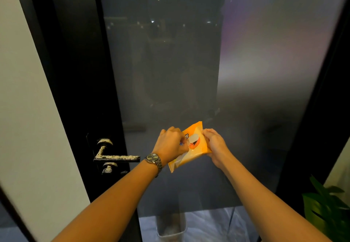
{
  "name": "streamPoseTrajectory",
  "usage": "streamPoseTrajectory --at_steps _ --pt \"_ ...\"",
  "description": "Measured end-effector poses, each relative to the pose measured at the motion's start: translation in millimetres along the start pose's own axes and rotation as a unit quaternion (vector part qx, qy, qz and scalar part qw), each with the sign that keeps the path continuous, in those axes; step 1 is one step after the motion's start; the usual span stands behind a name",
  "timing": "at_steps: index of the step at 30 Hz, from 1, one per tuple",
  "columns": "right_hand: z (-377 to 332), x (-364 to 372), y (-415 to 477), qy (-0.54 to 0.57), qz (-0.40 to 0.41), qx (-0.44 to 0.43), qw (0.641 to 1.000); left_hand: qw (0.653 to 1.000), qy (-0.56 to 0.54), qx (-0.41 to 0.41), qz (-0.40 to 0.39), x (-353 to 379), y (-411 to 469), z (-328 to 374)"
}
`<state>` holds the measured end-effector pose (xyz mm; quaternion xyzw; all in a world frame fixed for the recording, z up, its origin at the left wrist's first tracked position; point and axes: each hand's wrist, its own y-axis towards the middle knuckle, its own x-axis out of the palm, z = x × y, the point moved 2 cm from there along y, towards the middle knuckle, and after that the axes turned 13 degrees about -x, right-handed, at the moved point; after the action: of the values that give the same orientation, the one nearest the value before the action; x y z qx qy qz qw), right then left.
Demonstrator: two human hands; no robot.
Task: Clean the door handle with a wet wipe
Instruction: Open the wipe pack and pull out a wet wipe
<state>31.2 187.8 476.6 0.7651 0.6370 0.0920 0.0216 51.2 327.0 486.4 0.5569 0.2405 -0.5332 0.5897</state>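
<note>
My right hand [215, 145] grips the right edge of the orange wipe pack [199, 148], and my left hand [170, 143] pinches its flap. The dusty door handle [117, 157] lies left of my left hand, slightly lower. Its lever is horizontal, with the tip toward that wrist, so the left hand is nearer.

The yellow wipe pack [191, 145] shows only the letters "er".

The pale grey, glossy tiled floor [208, 228] shows at the bottom edge, seen through the clear lower strip of the dark frosted glass door [170, 71]. A pale translucent plastic bin [171, 226] stands upright on it. At the right are green plant leaves [325, 209]; their pot is hidden.
</note>
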Motion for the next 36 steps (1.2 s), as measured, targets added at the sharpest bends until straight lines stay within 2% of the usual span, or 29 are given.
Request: streamPoseTrajectory --at_steps 3,5,7,10,17,28,32,36 --pt "-1 1 3 -0.001 0.004 -0.008 1.000 1.000 0.018 0.012 -0.016 -3 3 0" --pt "-3 0 8 -0.059 0.013 -0.035 0.998 0.999 0.009 0.013 -0.031 -6 6 0" --pt "-5 -2 12 -0.127 0.022 -0.078 0.989 0.999 -0.025 0.003 -0.037 -9 7 0" --pt "-3 -4 11 -0.157 0.024 -0.117 0.980 0.993 -0.110 -0.033 -0.036 -10 9 -1" --pt "-4 8 -3 -0.040 -0.057 -0.078 0.994 0.976 -0.204 -0.066 -0.034 -7 9 4" --pt "0 -2 -7 -0.003 -0.033 -0.056 0.998 0.955 -0.283 -0.080 -0.034 -4 0 2" --pt "0 -5 -7 -0.007 -0.010 -0.057 0.998 0.953 -0.283 -0.079 -0.078 -8 4 1" --pt "-2 -8 -6 -0.012 0.006 -0.061 0.998 0.964 -0.218 -0.057 -0.143 -20 11 -1"
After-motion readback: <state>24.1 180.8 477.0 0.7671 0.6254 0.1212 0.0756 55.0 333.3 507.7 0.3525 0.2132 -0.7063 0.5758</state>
